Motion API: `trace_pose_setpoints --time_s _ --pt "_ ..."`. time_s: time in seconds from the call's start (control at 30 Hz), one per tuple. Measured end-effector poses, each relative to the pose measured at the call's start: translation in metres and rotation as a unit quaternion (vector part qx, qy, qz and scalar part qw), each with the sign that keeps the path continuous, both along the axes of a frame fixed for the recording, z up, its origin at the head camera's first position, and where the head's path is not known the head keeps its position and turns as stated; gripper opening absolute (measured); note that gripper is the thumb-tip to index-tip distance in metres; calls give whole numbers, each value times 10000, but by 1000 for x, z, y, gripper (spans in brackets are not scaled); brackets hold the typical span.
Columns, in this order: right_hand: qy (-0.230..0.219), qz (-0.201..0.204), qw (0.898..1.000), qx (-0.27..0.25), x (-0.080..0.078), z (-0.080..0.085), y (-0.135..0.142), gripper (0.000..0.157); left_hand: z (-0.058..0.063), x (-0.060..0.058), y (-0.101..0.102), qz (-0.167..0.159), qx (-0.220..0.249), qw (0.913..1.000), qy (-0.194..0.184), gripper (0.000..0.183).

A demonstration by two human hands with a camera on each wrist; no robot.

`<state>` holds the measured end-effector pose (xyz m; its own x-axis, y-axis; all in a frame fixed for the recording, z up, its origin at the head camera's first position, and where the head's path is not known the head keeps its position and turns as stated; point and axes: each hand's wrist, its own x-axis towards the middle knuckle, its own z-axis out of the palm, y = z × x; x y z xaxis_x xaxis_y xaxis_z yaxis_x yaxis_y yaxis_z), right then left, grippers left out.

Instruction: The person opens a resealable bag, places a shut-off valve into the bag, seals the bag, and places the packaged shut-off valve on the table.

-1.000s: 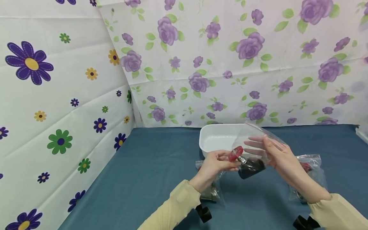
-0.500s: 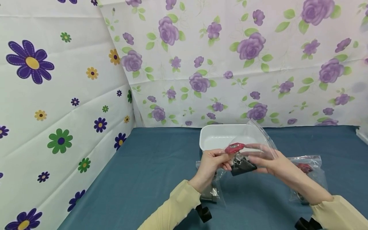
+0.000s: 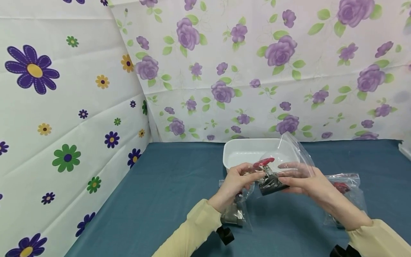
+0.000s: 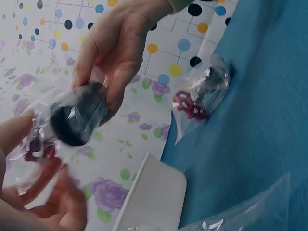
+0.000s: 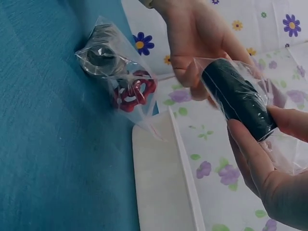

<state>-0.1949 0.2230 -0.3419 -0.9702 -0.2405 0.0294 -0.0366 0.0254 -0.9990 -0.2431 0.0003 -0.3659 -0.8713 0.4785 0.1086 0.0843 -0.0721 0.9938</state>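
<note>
A valve (image 3: 269, 184) with a red handwheel (image 3: 263, 162) and a dark cylindrical body is inside a clear zip bag (image 3: 297, 150), held up over the table. My left hand (image 3: 234, 184) pinches it through the plastic just below the handwheel. Thumb and fingers of my right hand (image 3: 309, 181) grip the other end of the body, as the right wrist view shows with the dark body (image 5: 238, 98). The bag's loose upper part stands up in front of the right fingers. In the left wrist view, the left fingers (image 4: 48, 192) are blurred beside the wheel.
A white plastic basin (image 3: 229, 153) stands behind the hands at the table's back. Another bagged valve (image 3: 233, 216) lies partly hidden under the left hand. A bag with a red-wheeled valve (image 3: 341, 187) lies at the right. Floral cloths (image 3: 192, 71) hang behind and left.
The bagged valve has turned, so its wheel now sits on top and its body more below. My right fingers have closed in from beside the bag onto the body.
</note>
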Motion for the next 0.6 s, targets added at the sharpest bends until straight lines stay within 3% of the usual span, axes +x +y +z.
trace_pose_setpoints --time_s 0.17,0.23,0.37,0.6 --pt "-19 -100 9999 44 1 2 0 52 1 2 -3 -962 61 9932 -651 45" --pt "-3 -57 10000 30 1 1 1 52 0 4 -2 -1155 176 9891 -901 53" --pt "-21 84 10000 -39 1 0 2 52 -1 10 2 -823 364 9905 -1038 61" --pt "-209 301 9992 183 -1 6 5 59 -2 15 5 -233 153 9991 -325 56"
